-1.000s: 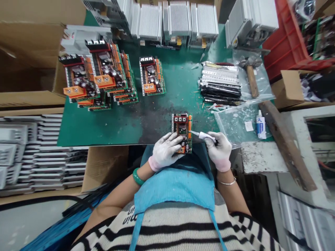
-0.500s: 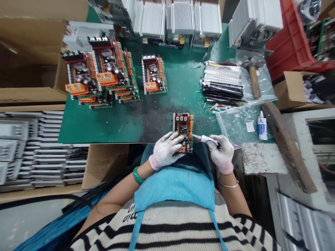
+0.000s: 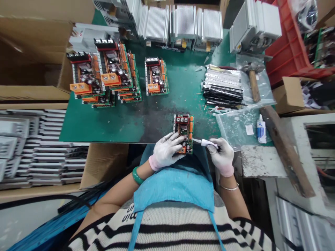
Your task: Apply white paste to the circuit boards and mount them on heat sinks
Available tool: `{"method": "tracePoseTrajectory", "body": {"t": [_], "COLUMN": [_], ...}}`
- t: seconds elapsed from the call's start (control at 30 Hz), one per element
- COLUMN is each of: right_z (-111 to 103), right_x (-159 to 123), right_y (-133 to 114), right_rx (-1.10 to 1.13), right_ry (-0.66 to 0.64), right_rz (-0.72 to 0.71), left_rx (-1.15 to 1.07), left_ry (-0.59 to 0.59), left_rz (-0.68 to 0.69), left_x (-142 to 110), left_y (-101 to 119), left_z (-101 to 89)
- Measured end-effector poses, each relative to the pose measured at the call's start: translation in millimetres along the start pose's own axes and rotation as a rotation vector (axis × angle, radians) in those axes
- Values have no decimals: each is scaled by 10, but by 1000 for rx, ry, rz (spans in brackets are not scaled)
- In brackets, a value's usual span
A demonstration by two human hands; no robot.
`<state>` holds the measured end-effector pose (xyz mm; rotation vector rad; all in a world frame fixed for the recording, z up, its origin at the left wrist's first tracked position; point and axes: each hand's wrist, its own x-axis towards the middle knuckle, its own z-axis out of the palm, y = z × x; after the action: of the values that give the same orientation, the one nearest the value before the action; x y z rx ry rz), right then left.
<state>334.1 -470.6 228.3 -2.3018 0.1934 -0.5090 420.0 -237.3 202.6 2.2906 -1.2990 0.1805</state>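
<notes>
A circuit board [image 3: 184, 129] with orange and black parts lies over the front edge of the green table. My gloved left hand [image 3: 167, 150] grips its lower left side, fingers across the components. In my gloved right hand [image 3: 221, 155] is a small white glue tube [image 3: 206, 142], held in a closed grip. The tube's long nozzle points left, its tip at the board's right edge beside the orange connectors. Whether glue is coming out is too small to tell.
Stacked circuit boards [image 3: 112, 78] and one single board [image 3: 157, 78] lie at the back left. Silver heatsinks [image 3: 183, 22] line the rear. To the right are metal strips [image 3: 222, 85], a hammer [image 3: 253, 82], another glue tube [image 3: 261, 129], a wooden bar [image 3: 285, 150] and a red crate [image 3: 290, 45].
My right hand and the glue tube have moved slightly toward me, so the nozzle tip sits lower along the board's right edge. The left hand keeps its hold.
</notes>
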Motion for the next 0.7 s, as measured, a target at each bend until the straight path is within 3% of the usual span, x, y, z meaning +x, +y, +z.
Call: {"method": "tracePoseTrajectory", "body": {"t": [0.3,0.37,0.5,0.6,0.7], "right_z": [-5,-16,13,65,120], "right_x": [-70,-113,-77,100,296], "right_y": [59,50,-45,-144,-206], "right_rx": [-98,-40,413,703,755], "right_ry": [44,87,278,303,247], "right_rz": [-146,-52,385,547,573], "left_rx": [-51,-64,-45,27,105], "left_ry": [1,19,93,77,47], "left_rz": [-20,-26,-9,-49,-100], "left_x": [12,15,227,631,1121], "left_y": [30,39,-16,-167,-396], "left_z": [-43,-74,-242,-422,-527]}}
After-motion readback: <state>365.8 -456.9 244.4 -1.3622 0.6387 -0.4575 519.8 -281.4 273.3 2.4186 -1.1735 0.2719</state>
